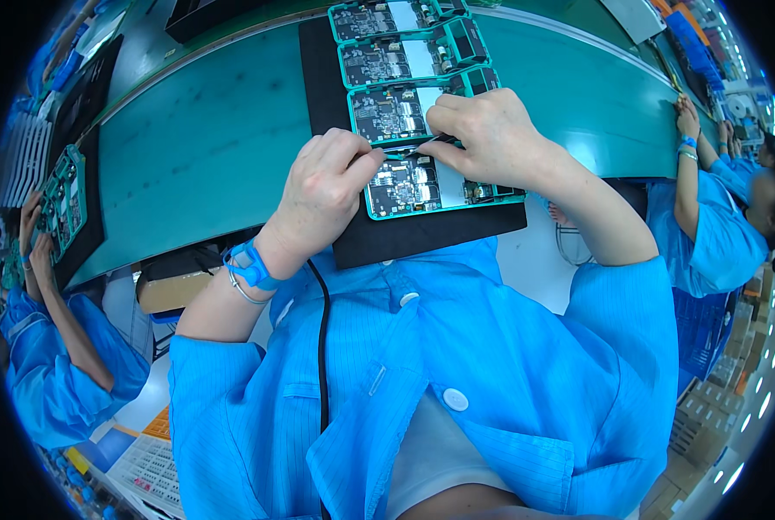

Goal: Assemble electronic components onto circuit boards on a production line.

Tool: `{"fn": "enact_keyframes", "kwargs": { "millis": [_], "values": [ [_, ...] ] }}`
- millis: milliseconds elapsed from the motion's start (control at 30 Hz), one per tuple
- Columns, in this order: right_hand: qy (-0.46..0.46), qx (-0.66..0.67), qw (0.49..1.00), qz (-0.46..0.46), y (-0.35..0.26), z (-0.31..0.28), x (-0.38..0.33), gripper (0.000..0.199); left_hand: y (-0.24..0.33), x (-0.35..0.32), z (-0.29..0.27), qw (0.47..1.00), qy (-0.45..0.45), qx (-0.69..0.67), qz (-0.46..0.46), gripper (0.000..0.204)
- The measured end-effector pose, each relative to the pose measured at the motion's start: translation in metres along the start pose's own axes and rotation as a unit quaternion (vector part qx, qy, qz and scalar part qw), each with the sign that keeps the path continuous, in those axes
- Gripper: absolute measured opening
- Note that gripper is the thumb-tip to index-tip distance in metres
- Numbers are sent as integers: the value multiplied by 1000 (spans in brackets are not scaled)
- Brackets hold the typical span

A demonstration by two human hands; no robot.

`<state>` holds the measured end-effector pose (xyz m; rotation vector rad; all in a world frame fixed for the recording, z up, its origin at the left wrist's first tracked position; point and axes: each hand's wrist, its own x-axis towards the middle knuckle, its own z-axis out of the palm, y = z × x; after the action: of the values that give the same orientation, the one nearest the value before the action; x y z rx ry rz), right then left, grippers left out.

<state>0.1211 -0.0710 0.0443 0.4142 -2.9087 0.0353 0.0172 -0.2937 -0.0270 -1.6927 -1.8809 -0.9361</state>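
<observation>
A teal-framed circuit board lies nearest me on a black mat, with dark electronics and a pale silver strip across it. My left hand is closed, thumb and forefinger pinched at this board's far left edge, beside a thin teal piece. From the right, my right hand reaches over the board's far edge with fingers closed. A thin dark and grey piece shows between its thumb and forefinger, too small to name. What the left fingertips grip is hidden. My left wrist wears a blue wrist strap.
Several similar teal-framed boards line up beyond, on a green work table. At the left, a co-worker's hands hold another board. Another person in blue works at the right. A black cable hangs down my front.
</observation>
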Motion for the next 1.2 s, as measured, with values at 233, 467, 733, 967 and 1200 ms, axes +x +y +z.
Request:
{"fn": "enact_keyframes", "kwargs": {
  "millis": [233,467,733,967,1200],
  "values": [
    [-9,-17,1000,3,-1,1,0,21,3,0,0,1000,-6,7,-10,21],
    [-14,-23,1000,-12,-1,2,-2,21,5,0,0,999,4,-3,-38,20],
    [-3,-81,994,-71,-2,1,-2,21,4,0,1,999,5,-6,-34,21],
    [-10,-77,994,-78,0,1,-3,21,4,1,0,1000,0,-7,-29,20],
    [-19,-48,996,-66,1,-1,-1,22,0,0,-1,1000,-8,-5,-4,22]
  ]
}}
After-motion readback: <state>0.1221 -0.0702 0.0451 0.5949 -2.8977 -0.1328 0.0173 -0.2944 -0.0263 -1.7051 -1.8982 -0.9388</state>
